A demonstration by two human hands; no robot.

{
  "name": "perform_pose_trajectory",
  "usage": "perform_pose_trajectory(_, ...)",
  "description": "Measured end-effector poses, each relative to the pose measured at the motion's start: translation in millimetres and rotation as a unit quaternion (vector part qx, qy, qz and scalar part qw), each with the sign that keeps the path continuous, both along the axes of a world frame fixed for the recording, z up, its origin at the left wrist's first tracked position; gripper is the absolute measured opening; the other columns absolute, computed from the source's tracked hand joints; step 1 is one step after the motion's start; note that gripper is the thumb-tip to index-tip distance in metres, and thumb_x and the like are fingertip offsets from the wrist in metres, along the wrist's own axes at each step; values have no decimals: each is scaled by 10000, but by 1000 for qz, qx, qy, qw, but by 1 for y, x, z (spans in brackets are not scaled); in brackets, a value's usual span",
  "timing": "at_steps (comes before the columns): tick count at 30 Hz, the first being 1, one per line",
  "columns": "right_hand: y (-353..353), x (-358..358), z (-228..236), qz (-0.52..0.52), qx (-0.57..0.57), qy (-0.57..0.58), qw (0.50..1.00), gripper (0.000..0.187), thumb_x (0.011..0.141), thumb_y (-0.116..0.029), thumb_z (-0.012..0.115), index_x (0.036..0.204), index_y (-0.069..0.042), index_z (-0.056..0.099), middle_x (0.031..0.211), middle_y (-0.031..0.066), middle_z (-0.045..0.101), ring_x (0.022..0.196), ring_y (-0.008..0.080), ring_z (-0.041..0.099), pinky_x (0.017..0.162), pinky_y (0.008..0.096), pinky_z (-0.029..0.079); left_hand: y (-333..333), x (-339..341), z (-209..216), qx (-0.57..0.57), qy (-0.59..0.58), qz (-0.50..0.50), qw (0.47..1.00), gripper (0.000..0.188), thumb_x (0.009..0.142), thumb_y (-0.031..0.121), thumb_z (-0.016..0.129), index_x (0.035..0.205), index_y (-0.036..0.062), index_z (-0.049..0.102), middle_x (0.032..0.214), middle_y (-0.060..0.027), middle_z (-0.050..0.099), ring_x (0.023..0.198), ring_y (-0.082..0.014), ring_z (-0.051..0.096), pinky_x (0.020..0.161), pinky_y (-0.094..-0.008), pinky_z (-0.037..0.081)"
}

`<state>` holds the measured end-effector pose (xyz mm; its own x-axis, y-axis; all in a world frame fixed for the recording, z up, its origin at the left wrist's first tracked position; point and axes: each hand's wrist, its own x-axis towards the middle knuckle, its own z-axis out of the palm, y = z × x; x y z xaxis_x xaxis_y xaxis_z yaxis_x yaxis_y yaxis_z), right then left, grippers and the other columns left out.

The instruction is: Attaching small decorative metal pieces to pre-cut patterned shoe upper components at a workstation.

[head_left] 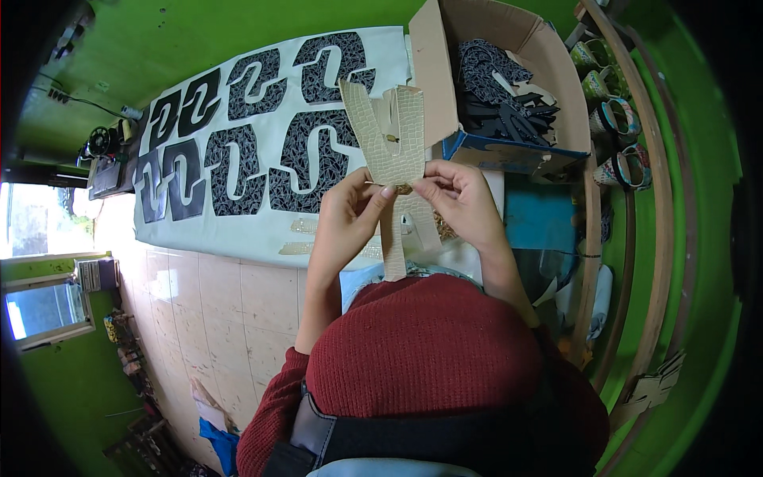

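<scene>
A cream, crocodile-textured cut piece [389,163], perhaps leather or imitation leather, is held up in front of my chest. It has splayed upper arms and strips hanging below. Across its narrow middle lies a small gold-coloured metal fitting [404,189]. My left hand [350,211] pinches the piece at the fitting's left end between thumb and fingers. On the opposite side, my right hand [461,199] is also closed, thumb and forefinger at the fitting's right end. Behind the hands, more cream strips [306,248] lie on the white-covered table [262,238].
Several black and patterned S-shaped cut pieces [234,171] are laid out on the table. A cardboard box [517,143] of dark scraps stands at the back right. Farther right, a wooden rack [648,159] holds colourful shoe-like items [616,119]. Tiled floor [199,302] lies left.
</scene>
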<state>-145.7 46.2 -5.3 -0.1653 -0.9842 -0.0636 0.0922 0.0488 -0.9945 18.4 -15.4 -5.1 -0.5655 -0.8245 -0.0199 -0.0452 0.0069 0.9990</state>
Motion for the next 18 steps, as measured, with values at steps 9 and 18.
perform_pose_trajectory(9, -1, 4, -3, 1, -34, 46, 998, 153, 808, -78, 641, 920, 21, 608, 785, 28, 635, 715, 52, 554, 677, 205, 452, -2, 2, -8, 31, 48, -15, 998, 172, 915, 76, 494, 1015, -57, 534, 848, -57, 634, 781, -40, 531, 671, -189, 426)
perform_pose_trajectory(18, 2, 12, 3, -60, -106, 107, 987, 166, 744, -41, 682, 889, 6, 616, 789, 56, 645, 723, 101, 599, 673, 241, 470, 10, 0, 10, -62, -1, 22, 998, 165, 855, 40, 567, 997, -44, 570, 840, -88, 664, 825, -114, 628, 770, -256, 482)
